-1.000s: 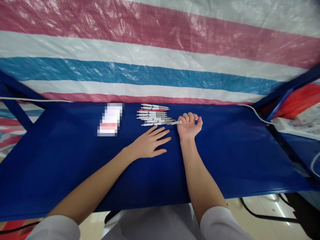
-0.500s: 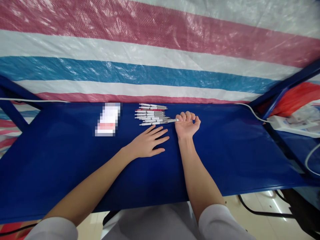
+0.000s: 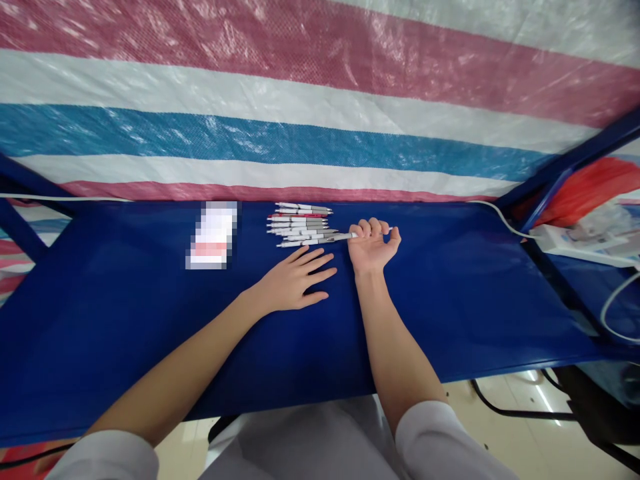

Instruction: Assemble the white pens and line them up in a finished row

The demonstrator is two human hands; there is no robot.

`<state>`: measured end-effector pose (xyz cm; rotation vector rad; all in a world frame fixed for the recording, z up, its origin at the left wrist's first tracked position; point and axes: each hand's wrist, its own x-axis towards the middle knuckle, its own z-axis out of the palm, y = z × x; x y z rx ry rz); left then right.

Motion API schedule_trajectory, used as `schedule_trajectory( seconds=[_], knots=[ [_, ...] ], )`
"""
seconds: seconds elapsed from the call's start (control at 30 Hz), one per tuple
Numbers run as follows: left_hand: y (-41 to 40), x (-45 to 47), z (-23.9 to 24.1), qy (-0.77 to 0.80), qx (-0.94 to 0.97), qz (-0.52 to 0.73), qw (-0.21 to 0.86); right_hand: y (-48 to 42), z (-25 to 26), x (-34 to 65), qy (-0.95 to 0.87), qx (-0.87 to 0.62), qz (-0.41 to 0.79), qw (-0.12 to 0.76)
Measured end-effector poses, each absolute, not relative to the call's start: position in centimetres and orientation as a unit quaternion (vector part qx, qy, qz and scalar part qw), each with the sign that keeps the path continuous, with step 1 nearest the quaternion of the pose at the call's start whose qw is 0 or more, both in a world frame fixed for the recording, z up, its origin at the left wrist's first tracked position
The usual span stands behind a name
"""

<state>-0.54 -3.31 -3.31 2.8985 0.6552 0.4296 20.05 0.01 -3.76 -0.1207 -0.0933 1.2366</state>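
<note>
My right hand point(image 3: 373, 245), palm turned up, has its fingers curled round a white and grey pen point(image 3: 343, 237). The pen's grey end sticks out on the left, and a bit of its other end shows by the thumb. To the left, several white and grey pens point(image 3: 303, 223) lie side by side in a loose row, with one red pen point(image 3: 295, 216) among them. My left hand point(image 3: 296, 280) rests flat on the blue table just below the pens, palm down with fingers spread, holding nothing.
A blurred-out white rectangular item point(image 3: 213, 237) lies on the blue table point(image 3: 280, 360) left of the pens. Behind stands a striped plastic sheet point(image 3: 300, 93). At the right are a white power strip point(image 3: 575, 247), a red bag point(image 3: 595, 190) and a white cable point(image 3: 503, 219).
The view has shifted slightly. The far end of the pen now shows by my right thumb. My left hand stays flat in the same place.
</note>
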Motion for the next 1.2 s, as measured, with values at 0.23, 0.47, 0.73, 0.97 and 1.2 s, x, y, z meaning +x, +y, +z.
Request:
schedule_trajectory(
  seconds=[0.23,0.47,0.73,0.97,1.2],
  knots=[
    [-3.28,-0.59,-3.27,0.217,0.966,0.131,0.057,0.09,-3.97,20.05,-0.049,-0.042,0.583,0.81],
    [-3.29,-0.62,-3.23,0.217,0.965,0.132,0.068,0.01,-3.83,19.95,-0.043,-0.051,0.582,0.81],
    [-3.32,-0.56,-3.09,0.216,0.967,0.122,0.059,-0.08,-3.83,20.08,-0.059,-0.066,0.573,0.815],
    [-3.27,-0.56,-2.97,0.215,0.967,0.124,0.06,-0.13,-3.66,20.04,-0.131,-0.158,0.525,0.826],
    [-3.21,-0.47,-2.8,0.209,0.968,0.128,0.053,-0.16,-3.57,19.9,-0.158,-0.198,0.506,0.824]
  ],
)
